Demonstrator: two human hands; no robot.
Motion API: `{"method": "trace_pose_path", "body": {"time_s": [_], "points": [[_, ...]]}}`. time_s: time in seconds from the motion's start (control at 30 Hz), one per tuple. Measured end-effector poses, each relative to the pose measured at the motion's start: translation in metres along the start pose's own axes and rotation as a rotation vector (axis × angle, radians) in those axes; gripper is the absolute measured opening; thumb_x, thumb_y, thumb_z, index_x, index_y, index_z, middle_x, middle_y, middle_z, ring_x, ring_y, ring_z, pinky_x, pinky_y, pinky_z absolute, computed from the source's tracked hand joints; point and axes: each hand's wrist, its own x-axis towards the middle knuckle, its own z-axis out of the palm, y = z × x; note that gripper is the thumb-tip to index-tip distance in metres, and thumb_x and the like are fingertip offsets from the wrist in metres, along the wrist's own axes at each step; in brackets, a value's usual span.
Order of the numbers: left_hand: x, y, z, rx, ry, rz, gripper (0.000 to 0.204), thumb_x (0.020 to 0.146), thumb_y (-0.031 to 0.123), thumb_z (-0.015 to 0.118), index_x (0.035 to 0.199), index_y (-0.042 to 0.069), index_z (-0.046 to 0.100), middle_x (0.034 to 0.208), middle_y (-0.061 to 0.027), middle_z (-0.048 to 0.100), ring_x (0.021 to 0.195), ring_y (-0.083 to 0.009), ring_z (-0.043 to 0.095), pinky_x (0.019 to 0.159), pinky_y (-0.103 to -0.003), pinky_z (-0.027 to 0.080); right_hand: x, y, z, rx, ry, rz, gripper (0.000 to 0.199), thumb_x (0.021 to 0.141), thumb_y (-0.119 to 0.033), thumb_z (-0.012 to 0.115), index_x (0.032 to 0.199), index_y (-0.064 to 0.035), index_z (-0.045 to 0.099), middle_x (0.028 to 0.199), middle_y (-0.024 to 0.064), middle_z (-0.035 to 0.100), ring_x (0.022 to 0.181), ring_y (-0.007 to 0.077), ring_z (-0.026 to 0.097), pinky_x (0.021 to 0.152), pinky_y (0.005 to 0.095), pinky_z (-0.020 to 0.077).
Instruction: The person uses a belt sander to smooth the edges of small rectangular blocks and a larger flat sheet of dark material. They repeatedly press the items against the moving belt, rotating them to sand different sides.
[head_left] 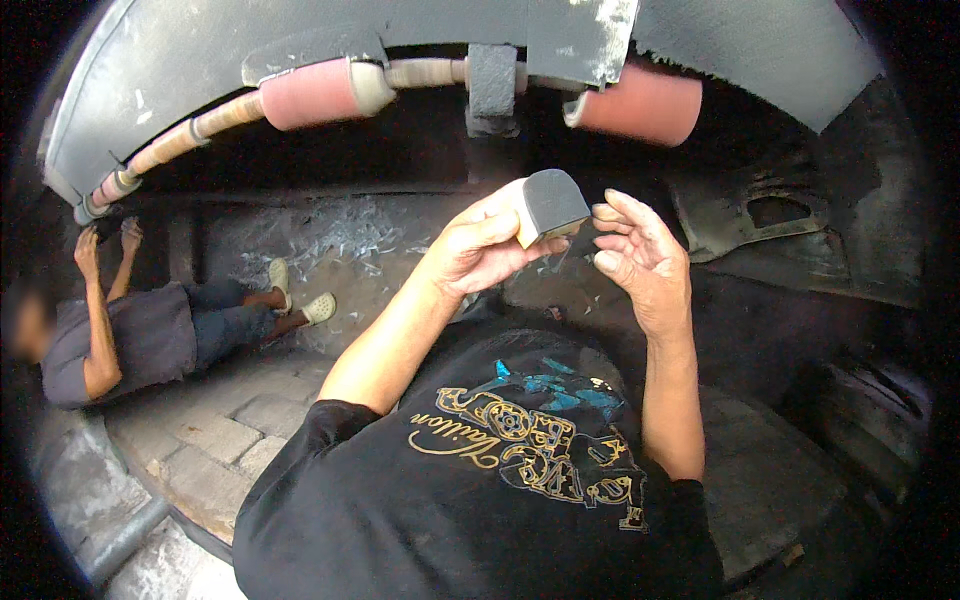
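Note:
My left hand (478,246) grips a small wooden block (549,206) with a dark grey rounded face and a pale wood side, held up in front of my chest. My right hand (640,256) is just to the right of the block, fingers spread and curled toward it, holding nothing that I can see. Above them a long shaft carries two pinkish sanding drums, the left drum (318,92) and the right drum (640,104), under a grey curved hood (200,50). A dark grey block (492,82) sits on the shaft between the drums.
Another person (150,335) in a grey shirt and dark shorts lies or sits at the left, arms raised toward the shaft's left end. Pale shavings (340,240) litter the floor. Paving bricks (215,435) lie at lower left. Dark metal machine parts (770,215) stand at the right.

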Motion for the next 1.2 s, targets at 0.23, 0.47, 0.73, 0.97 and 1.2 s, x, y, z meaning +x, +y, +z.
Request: {"method": "trace_pose_path", "body": {"time_s": [0.23, 0.47, 0.73, 0.97, 1.2], "points": [[0.0, -0.012, -0.007, 0.29, 0.024, 0.105, 0.073, 0.072, 0.012, 0.086, 0.133, 0.005, 0.047, 0.141, -0.0165, 0.052, 0.125, -0.0257, 0.054, 0.106, -0.04, 0.045, -0.019, 0.014, 0.004, 0.007, -0.05, 0.154, 0.055, 0.092, -0.023, 0.07, 0.133, 0.0066, 0.05, 0.117, 0.0138, 0.063, 0.102, 0.019, 0.063, 0.088, 0.0311, 0.0528], [0.008, -0.028, 0.008, 0.509, 0.114, 0.353, 0.068, 0.07, -0.005, 0.082, 0.128, 0.009, 0.051, 0.144, -0.0178, 0.048, 0.131, -0.0272, 0.05, 0.11, -0.041, 0.042, -0.014, 0.009, 0.019, 0.257, -0.027, 0.161, 0.055, 0.101, -0.035, 0.057, 0.137, 0.0045, 0.043, 0.12, 0.0152, 0.061, 0.098, 0.0227, 0.067, 0.083, 0.0364, 0.0573], [0.006, -0.035, 0.008, 0.93, 0.184, 0.584, 0.067, 0.072, -0.007, 0.08, 0.129, 0.007, 0.048, 0.148, -0.0196, 0.042, 0.134, -0.0283, 0.047, 0.111, -0.042, 0.041, -0.007, 0.016, 0.025, 0.045, 0.077, 0.089, 0.052, 0.095, -0.025, 0.068, 0.133, 0.0038, 0.047, 0.118, 0.0141, 0.062, 0.1, 0.0187, 0.065, 0.083, 0.0334, 0.0563], [0.002, -0.015, 0.019, 0.639, 0.269, 0.301, 0.067, 0.076, -0.002, 0.079, 0.135, -0.002, 0.047, 0.138, -0.0157, 0.052, 0.126, -0.0234, 0.053, 0.107, -0.037, 0.044, 0.009, 0.011, 0.019, 0.026, 0.042, 0.088, 0.042, 0.093, -0.019, 0.07, 0.122, 0.0074, 0.057, 0.112, 0.0147, 0.067, 0.098, 0.0166, 0.066, 0.079, 0.0285, 0.0558], [0.029, 0.002, 0.025, 0.502, 0.385, 0.26, 0.043, 0.084, 0.006, 0.074, 0.123, -0.002, 0.059, 0.115, -0.0083, 0.067, 0.106, -0.0171, 0.063, 0.097, -0.032, 0.049, 0.045, 0.019, 0.025, 0.163, 0.048, 0.093, 0.034, 0.099, -0.02, 0.06, 0.121, 0.0062, 0.059, 0.109, 0.0134, 0.067, 0.095, 0.0216, 0.069, 0.075, 0.0336, 0.0594]]}}
